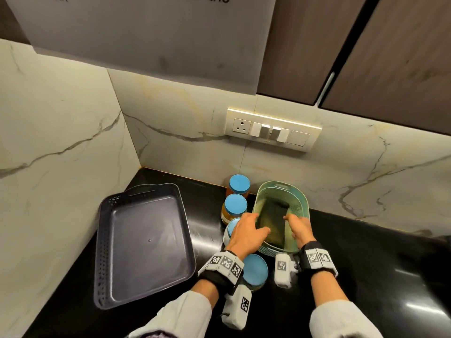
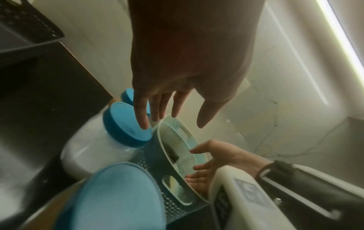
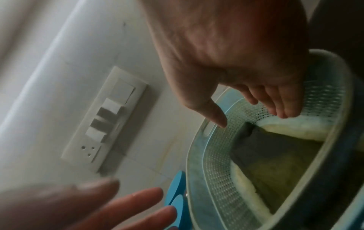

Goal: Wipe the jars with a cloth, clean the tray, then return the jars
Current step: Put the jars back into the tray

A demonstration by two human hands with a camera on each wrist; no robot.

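Note:
Several blue-lidded jars stand in a row on the black counter: an orange-filled jar at the back, another in front of it, a white-filled jar half hidden by my left hand, and the nearest jar by my wrist. The dark tray lies bare at the left. A folded dark and yellow cloth lies in the teal perforated basket. My left hand hovers open at the basket's left rim. At the right rim my right hand is also open, fingers pointing in toward the cloth.
Marble walls meet in a corner behind the tray. A switch panel sits on the back wall above the basket. Cabinets hang overhead. Black counter stretches to the right of the basket.

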